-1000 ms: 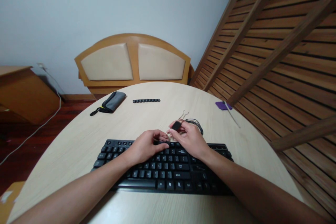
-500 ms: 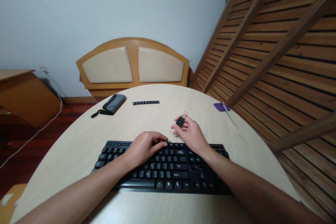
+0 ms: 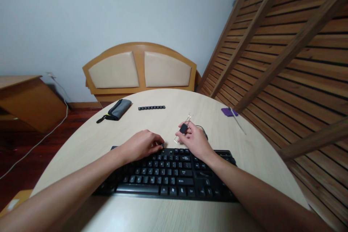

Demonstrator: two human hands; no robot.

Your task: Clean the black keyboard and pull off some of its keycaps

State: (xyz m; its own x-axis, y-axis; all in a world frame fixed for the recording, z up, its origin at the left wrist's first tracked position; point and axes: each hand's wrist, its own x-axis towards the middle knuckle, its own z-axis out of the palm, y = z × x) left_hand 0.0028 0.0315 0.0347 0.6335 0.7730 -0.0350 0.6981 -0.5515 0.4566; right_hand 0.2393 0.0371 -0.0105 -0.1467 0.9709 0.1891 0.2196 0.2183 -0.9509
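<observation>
A black keyboard (image 3: 174, 172) lies across the table in front of me, under both forearms. My left hand (image 3: 145, 144) is at its back edge, thumb and fingers pinched on a small dark keycap (image 3: 162, 145). In my right hand (image 3: 194, 139), just behind the keyboard's back edge, is a keycap puller with a black handle (image 3: 183, 128) and thin wire prongs. The prongs stick out on both sides of the fingers and are apart from the keys. Farther back, several black keycaps (image 3: 151, 108) stand in a straight row.
A grey zip pouch (image 3: 121, 108) with a strap lies at the table's back left. At the right are a purple cloth (image 3: 228, 112) and a thin light stick (image 3: 238, 121). A wooden slatted panel (image 3: 285, 61) leans beyond the right edge. The keyboard's cable (image 3: 203, 130) curves behind my right hand.
My left hand has moved left and slightly up from the top row of keys, with the keycap now showing at its fingertips. My right hand has shifted slightly left with the puller.
</observation>
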